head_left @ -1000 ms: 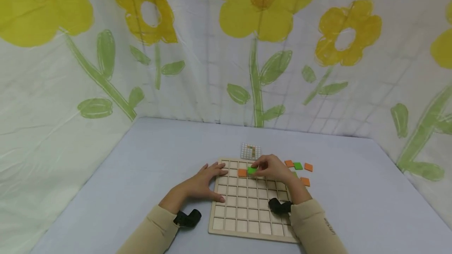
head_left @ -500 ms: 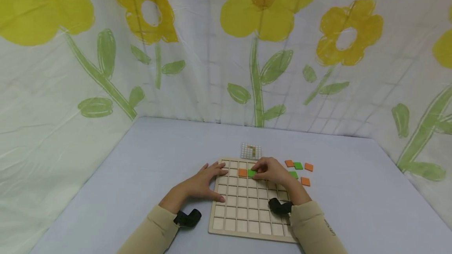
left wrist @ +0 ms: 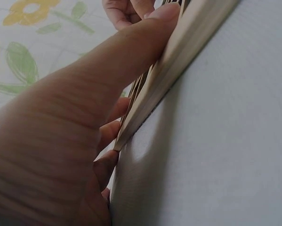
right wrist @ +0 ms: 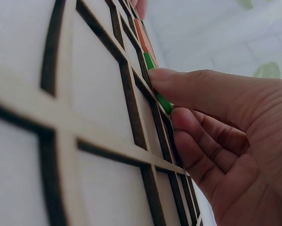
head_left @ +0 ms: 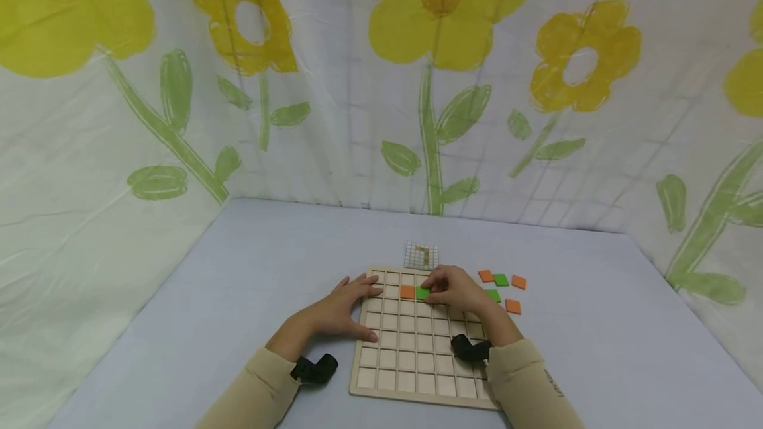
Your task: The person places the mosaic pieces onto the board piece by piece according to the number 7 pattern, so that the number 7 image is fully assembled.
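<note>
Now right hand (head_left: 456, 288) presses green tile (head_left: 422, 292) into board (head_left: 417, 363).

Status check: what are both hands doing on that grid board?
Left hand braces wooden grid board. Right hand presses green tile beside orange tile. Nothing obstructing.

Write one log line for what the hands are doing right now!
left hand: rests on wooden grid board edge | right hand: presses green tile beside orange tile
</note>
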`<state>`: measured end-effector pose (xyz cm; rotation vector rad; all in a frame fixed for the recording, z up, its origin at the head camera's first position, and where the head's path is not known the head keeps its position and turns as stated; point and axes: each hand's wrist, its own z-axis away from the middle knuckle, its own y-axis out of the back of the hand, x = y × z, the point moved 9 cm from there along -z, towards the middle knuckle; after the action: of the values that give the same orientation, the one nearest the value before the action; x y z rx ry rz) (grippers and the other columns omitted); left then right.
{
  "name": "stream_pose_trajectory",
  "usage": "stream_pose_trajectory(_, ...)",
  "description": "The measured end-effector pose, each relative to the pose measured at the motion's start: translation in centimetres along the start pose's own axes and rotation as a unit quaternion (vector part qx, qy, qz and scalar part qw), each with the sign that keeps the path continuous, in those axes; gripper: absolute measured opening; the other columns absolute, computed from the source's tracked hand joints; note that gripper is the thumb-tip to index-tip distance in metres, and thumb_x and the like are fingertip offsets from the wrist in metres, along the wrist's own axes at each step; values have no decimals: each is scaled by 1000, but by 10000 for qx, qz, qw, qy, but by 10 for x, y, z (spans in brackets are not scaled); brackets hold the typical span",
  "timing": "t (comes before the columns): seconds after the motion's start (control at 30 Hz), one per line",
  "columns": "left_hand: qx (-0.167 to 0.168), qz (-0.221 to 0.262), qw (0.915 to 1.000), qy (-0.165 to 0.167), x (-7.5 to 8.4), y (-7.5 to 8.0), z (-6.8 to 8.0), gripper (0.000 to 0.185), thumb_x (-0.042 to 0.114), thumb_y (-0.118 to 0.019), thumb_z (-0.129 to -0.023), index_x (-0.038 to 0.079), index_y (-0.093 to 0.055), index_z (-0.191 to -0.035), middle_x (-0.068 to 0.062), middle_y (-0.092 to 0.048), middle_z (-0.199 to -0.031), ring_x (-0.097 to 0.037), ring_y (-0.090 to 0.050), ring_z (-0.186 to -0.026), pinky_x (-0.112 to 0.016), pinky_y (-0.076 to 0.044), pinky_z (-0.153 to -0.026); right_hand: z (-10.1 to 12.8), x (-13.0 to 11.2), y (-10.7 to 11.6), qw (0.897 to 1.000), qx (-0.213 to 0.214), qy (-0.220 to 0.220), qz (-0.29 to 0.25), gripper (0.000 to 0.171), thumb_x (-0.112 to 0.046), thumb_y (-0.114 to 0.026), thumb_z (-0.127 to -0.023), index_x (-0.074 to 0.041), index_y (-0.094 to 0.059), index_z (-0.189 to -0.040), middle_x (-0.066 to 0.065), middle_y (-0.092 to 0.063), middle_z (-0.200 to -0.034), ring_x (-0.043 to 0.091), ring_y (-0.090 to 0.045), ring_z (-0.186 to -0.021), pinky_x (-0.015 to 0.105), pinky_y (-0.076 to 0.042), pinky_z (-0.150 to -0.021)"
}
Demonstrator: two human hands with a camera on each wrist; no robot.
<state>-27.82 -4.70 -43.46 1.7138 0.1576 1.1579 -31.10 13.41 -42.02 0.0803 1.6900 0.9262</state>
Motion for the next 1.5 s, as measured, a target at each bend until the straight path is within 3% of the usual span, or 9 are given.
stream_pose_trajectory(0.37, -20, 50, 10000, -51, 3, -3, -2, 85, 52, -74, -68, 14, -42, -137, -3, -23, -151, -22, -9, -142, -46, 0, -116, 3, 0, 4, 9998, 51, -53, 211, 26, -15, -71, -79, -2, -67, -101, 10, -61, -92, 14, -57, -76, 24, -51, -63)
stream_pose_trajectory(0.67, -11, -28, 10000, -74, 3, -4, -4, 86, 54, -74, -68, 14, -41, -137, -3, -23, -151, -22, -9, -142, -45, 0, -116, 10, 3, 24, 9996, 182, -164, 173, 32, -21, -71, -80, 0, -67, -103, 11, -62, -96, 14, -57, -77, 26, -52, -65)
stream_pose_trajectory(1.0, 12, -63, 10000, -23, 0, -3, -3, 86, 53, -74, -68, 14, -42, -137, -3, -24, -151, -23, -9, -142, -46, -1, -116, 41, 19, 60, 9964, 533, -592, 305, 33, -24, -71, -80, -1, -67, -103, 6, -62, -90, 14, -57, -76, 27, -51, -64)
stream_pose_trajectory(1.5, 60, -119, 9999, -29, 1, -1, -1, 86, 54, -74, -67, 15, -41, -137, -2, -24, -151, -22, -10, -142, -46, -2, -116, 91, 54, 111, 9828, 1117, -1397, 451, 40, -27, -71, -80, 0, -64, -109, 10, -64, -98, 12, -57, -80, 25, -52, -67)
